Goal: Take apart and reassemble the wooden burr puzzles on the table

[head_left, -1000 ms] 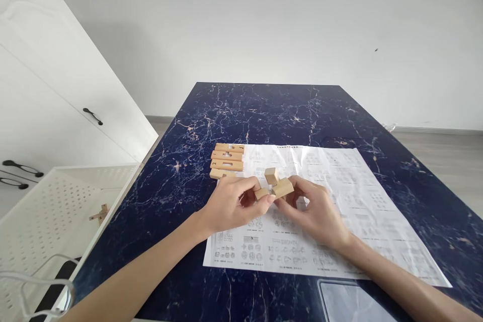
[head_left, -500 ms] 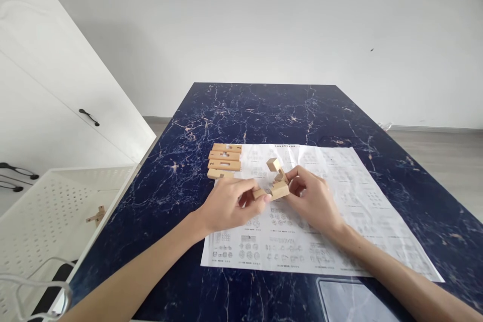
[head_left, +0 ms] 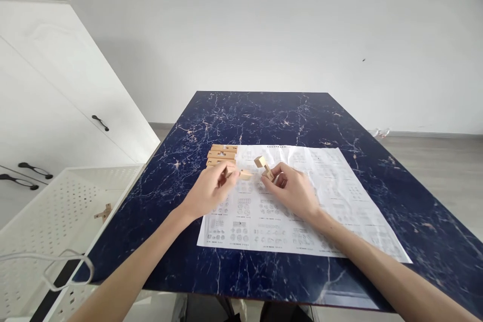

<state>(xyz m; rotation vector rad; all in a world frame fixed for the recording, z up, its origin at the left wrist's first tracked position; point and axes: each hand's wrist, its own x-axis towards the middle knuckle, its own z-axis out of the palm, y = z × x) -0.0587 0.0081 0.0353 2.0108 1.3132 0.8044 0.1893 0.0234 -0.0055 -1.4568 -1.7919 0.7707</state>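
Note:
My left hand [head_left: 209,186] pinches a notched wooden puzzle piece [head_left: 245,175], its end blurred and pointing right over the paper. Across a small gap, my right hand [head_left: 292,186] grips another notched wooden puzzle piece [head_left: 260,162] between thumb and fingers, tilted with a square end up. Beneath both hands lies a white instruction sheet [head_left: 324,221] printed with diagrams. Several numbered wooden pieces [head_left: 222,154] lie stacked side by side at the sheet's upper left corner; my left hand partly hides the nearest ones.
The dark blue marbled table [head_left: 264,121] reaches toward a grey wall [head_left: 264,25]. At the left stand a white cabinet [head_left: 75,85] and a perforated white basket [head_left: 45,216]; a small wooden cross-shaped piece [head_left: 103,213] and a white cable [head_left: 49,257] are there.
My hands have drawn apart, and the left piece has separated from the right one. My left hand has moved left toward the row of pieces. The whole view has shifted slightly.

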